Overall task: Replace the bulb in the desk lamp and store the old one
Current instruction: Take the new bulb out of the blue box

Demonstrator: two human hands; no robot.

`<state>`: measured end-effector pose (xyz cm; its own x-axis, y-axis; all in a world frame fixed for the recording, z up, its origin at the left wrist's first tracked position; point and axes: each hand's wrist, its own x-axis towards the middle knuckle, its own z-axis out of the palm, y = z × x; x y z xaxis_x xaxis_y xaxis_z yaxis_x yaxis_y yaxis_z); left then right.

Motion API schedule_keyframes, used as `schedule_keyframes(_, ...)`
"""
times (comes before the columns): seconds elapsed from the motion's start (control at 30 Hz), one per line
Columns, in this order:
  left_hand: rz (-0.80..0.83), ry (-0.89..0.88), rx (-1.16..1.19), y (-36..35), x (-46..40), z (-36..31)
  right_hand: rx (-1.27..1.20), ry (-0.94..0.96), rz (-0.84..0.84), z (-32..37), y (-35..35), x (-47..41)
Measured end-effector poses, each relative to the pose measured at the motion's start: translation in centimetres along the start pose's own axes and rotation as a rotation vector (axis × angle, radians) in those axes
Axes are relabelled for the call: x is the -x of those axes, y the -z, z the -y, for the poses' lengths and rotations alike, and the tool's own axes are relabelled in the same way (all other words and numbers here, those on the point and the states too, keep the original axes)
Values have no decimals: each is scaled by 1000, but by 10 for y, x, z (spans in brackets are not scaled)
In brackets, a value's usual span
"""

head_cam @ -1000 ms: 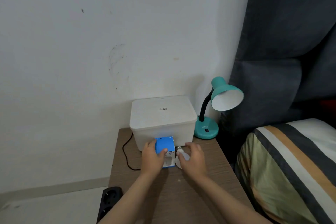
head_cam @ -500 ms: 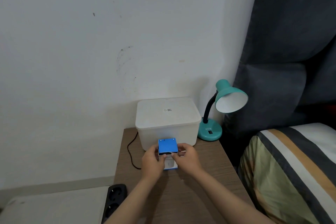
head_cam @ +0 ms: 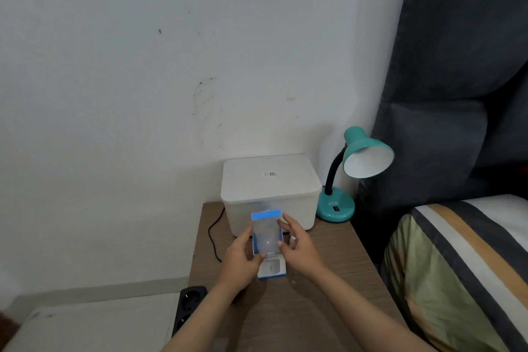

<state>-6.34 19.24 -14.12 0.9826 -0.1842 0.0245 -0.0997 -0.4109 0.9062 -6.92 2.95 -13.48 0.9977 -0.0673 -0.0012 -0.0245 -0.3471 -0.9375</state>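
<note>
A blue-and-white bulb box is held upright just above the wooden bedside table, in front of the white lidded bin. It is blurred, and a pale round bulb shape shows through its front. My left hand grips its left side, thumb on the front. My right hand pinches its right edge. A small white piece peeks out behind my right fingers; I cannot tell what it is. The teal desk lamp stands at the table's back right, and its white shade interior shows no bulb from here.
A black cable runs down the table's left side behind the bin. A black power strip lies on the floor to the left. A striped bed and dark headboard close off the right.
The box has risen off the table and tipped its front toward me. My right hand left the loose white bulb beside it and took the box's right edge. The camera tilted.
</note>
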Motion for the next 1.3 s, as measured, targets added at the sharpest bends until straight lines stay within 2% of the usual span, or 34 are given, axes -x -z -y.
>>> schedule_keyframes(0.2, 68, 13, -58, 17, 1, -8, -4, 9, 28, 9, -5, 0)
schedule_keyframes(0.4, 210, 61, -5, 22, -6, -8, 38, 13, -4, 8, -3, 3)
schedule_keyframes(0.53, 218, 74, -11, 26, -10, -3, 205, 72, -66, 13, -4, 3)
schedule_keyframes(0.77, 245, 85, 50, 28, -10, 1, 483, 45, 83, 28, -8, -12)
schedule_keyframes(0.9, 258, 100, 72, 29, -10, 2, 588, 52, 101, 32, -10, -20)
schedule_keyframes(1.1, 257, 104, 88, 29, -9, 0, 469, 103, 8, 27, -8, -16)
schedule_keyframes(1.3, 237, 113, 179, 26, -6, -2, 96, 161, -147, 43, 7, -8)
